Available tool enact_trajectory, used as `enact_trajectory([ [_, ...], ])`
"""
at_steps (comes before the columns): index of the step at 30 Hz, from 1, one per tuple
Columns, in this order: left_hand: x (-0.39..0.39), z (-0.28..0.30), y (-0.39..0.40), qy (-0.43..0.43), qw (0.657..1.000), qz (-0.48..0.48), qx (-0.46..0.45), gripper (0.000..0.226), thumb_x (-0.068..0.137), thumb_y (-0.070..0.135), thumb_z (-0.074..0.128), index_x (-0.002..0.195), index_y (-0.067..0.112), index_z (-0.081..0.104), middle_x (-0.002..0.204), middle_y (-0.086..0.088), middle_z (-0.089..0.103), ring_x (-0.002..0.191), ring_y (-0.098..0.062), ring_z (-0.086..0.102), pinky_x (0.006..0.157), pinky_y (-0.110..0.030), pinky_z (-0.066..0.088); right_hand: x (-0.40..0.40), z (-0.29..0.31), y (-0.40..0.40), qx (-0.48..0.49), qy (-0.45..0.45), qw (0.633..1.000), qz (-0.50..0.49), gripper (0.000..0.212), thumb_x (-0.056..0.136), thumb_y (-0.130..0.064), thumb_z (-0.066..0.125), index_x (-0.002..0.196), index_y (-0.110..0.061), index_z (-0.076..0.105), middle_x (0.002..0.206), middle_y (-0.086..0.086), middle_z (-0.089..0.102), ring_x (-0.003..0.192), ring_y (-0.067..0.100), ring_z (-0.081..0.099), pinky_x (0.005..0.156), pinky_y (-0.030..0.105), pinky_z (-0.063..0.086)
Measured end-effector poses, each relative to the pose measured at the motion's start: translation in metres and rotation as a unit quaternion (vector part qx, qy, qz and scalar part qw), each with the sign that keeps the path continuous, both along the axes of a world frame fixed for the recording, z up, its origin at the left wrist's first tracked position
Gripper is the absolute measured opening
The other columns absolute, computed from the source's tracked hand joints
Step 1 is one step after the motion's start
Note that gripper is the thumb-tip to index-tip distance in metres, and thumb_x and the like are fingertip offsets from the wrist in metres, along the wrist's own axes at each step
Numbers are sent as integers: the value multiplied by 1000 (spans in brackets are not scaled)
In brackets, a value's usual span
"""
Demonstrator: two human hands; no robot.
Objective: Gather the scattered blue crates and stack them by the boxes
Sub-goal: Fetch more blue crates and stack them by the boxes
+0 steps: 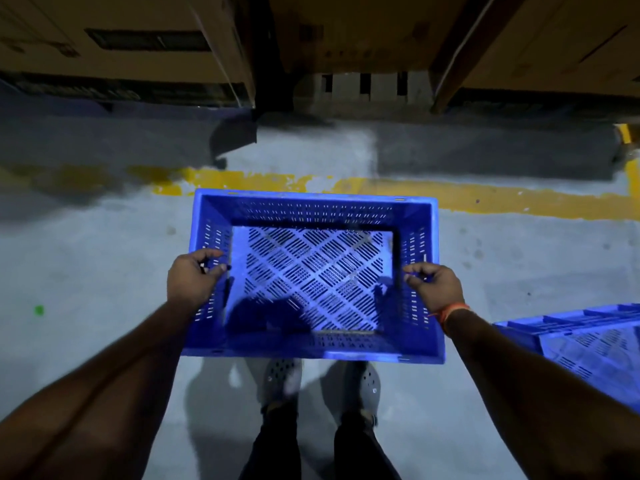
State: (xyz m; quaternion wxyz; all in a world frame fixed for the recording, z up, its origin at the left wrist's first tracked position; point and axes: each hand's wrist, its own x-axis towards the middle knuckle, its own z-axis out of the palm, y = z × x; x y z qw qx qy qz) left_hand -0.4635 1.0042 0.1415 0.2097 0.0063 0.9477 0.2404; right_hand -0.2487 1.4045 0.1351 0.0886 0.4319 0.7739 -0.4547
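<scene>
A blue perforated crate (313, 209) hangs upright in front of me over the grey floor, its open top toward the camera. My left hand (192, 280) grips its left rim, fingers curled over the edge. My right hand (434, 285) grips the right rim the same way. A second blue crate (585, 344) lies tilted on the floor at the lower right. Large cardboard boxes (138, 39) stand along the far side.
A worn yellow line (485, 194) runs across the floor just beyond the held crate. A pallet (363, 86) shows under the boxes. My feet in grey perforated shoes (280, 375) are below the crate. A yellow post base (628, 133) sits at the far right.
</scene>
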Motion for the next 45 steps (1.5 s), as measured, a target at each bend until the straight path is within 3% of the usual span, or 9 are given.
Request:
enact_trajectory([
  [7, -7, -33, -7, 21, 999, 0, -43, 21, 78, 31, 76, 98, 36, 73, 88, -7, 63, 67, -21, 62, 68, -30, 46, -2, -28, -3, 62, -15, 998, 25, 16, 78, -11, 72, 83, -24, 78, 78, 1, 75, 77, 18, 69, 78, 22, 51],
  [9, -9, -30, -6, 8, 1000, -5, -25, 21, 77, 31, 78, 96, 34, 73, 81, -7, 64, 59, -18, 60, 62, -28, 43, -2, -23, -3, 63, -20, 997, 39, 17, 79, -10, 72, 85, -25, 77, 71, -2, 70, 71, 18, 65, 69, 14, 47],
  [12, -9, -25, -4, -19, 1000, 2, 5, 23, 74, 26, 83, 95, 25, 75, 60, 1, 58, 45, -10, 51, 55, -24, 39, -2, -16, -1, 59, -39, 995, 66, 21, 80, -10, 72, 93, -25, 77, 66, -2, 63, 69, 19, 60, 71, 21, 42],
  [14, -9, -25, -4, -32, 999, 1, 13, 27, 71, 28, 84, 96, 25, 75, 61, 4, 57, 44, -7, 49, 58, -23, 40, 0, -15, 1, 68, -54, 993, 81, 22, 80, -12, 73, 98, -25, 77, 63, -1, 60, 68, 21, 60, 73, 24, 41],
  [19, -11, -44, -8, -39, 999, -32, 9, 43, 57, 53, 72, 97, 38, 69, 85, -12, 66, 50, -10, 51, 66, -27, 51, 7, -16, 7, 108, -62, 989, 75, 25, 78, -13, 74, 101, -25, 76, 66, 9, 63, 70, 28, 63, 73, 26, 44],
  [24, -3, -29, 8, -51, 998, -33, -18, 40, 70, 29, 80, 107, 38, 68, 101, -11, 52, 70, -16, 53, 76, -26, 46, 10, -14, 15, 104, -67, 989, 84, 27, 79, -13, 74, 102, -26, 75, 71, 8, 69, 74, 26, 65, 76, 27, 45],
  [33, -3, -32, 6, -19, 999, -46, -21, 30, 71, 29, 78, 98, 39, 69, 89, -12, 63, 77, -23, 59, 71, -27, 46, 9, -15, 6, 117, -45, 990, 58, 23, 77, -11, 74, 96, -25, 77, 70, 10, 66, 71, 26, 63, 75, 23, 41],
  [39, -4, -41, 5, 7, 999, -42, -31, 21, 76, 27, 76, 94, 36, 70, 91, -8, 66, 70, -21, 59, 71, -29, 47, 8, -19, 5, 150, -36, 987, 45, 15, 77, -16, 72, 88, -24, 78, 66, 6, 69, 69, 22, 66, 76, 28, 52],
  [45, 2, -42, 7, 28, 998, -31, -46, 16, 78, 33, 77, 87, 37, 64, 95, -5, 60, 80, -28, 63, 70, -31, 47, 9, -22, 5, 148, -33, 988, 37, 12, 77, -17, 73, 85, -24, 78, 70, 3, 72, 72, 19, 68, 81, 31, 55],
])
